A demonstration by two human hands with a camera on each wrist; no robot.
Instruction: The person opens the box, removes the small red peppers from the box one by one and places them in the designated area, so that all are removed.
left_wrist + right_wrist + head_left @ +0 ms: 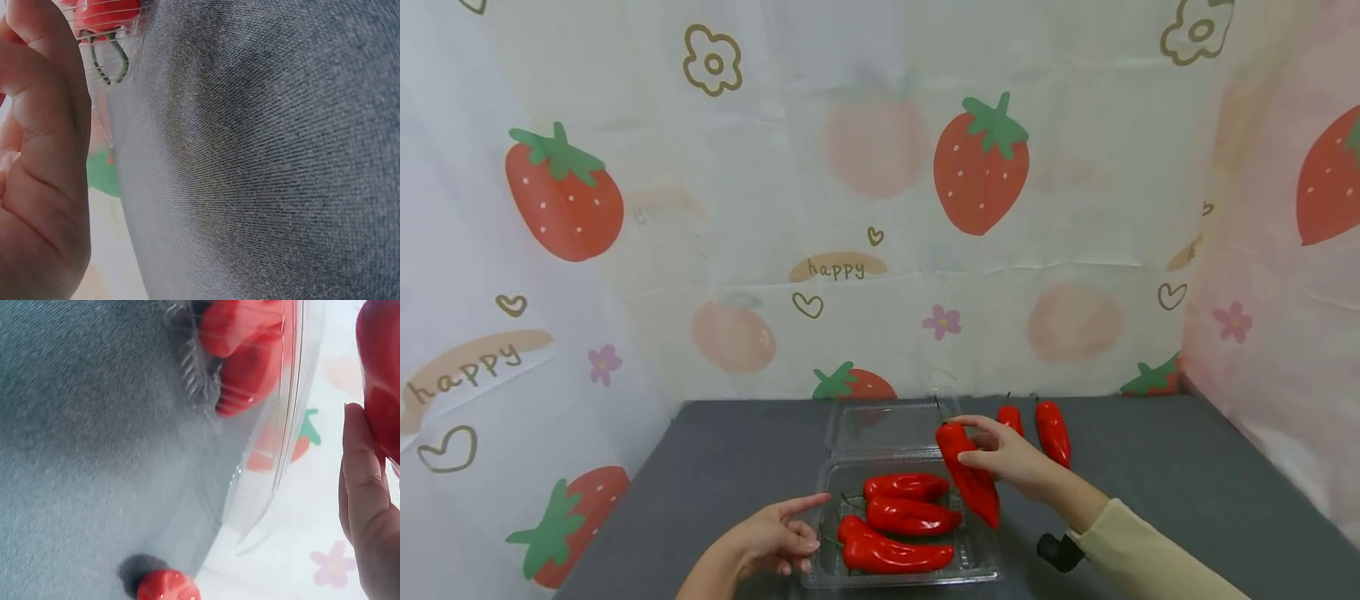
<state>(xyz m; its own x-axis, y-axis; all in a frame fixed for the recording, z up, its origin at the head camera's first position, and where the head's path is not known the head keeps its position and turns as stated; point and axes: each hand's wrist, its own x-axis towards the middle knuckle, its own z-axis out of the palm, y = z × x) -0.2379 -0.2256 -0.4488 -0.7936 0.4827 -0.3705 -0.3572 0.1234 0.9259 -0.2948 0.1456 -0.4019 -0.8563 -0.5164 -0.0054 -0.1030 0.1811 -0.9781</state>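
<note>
A long, glossy red pepper with a thin stem [972, 477] is held aloft by the person's right hand [1006, 454], its thumb and fingers clamped on the pepper's upper half. The pepper slants, stem end up toward the back and tip down to the right, over the right edge of a clear plastic hinged container [902, 581]; whether it touches the rim cannot be told. Inside the container's base, three more red peppers lie side by side, stems to the left: a front pepper [895, 552], a middle pepper [913, 517] and a rear pepper [906, 486]. The transparent lid [880, 432] is folded open behind the base. The person's left hand [771, 535] is at the container's left side, holding nothing, its index finger stretched out toward the rim and apart from the other fingers, which curl loosely; contact with the plastic is unclear. Beyond the right hand, a partly hidden red pepper [1011, 419] and a fully visible plump red pepper [1053, 433] lie near each other on the dark grey desk [737, 454]. A pale fabric backdrop [760, 192] printed with strawberries, flowers and hearts hangs behind.
</note>
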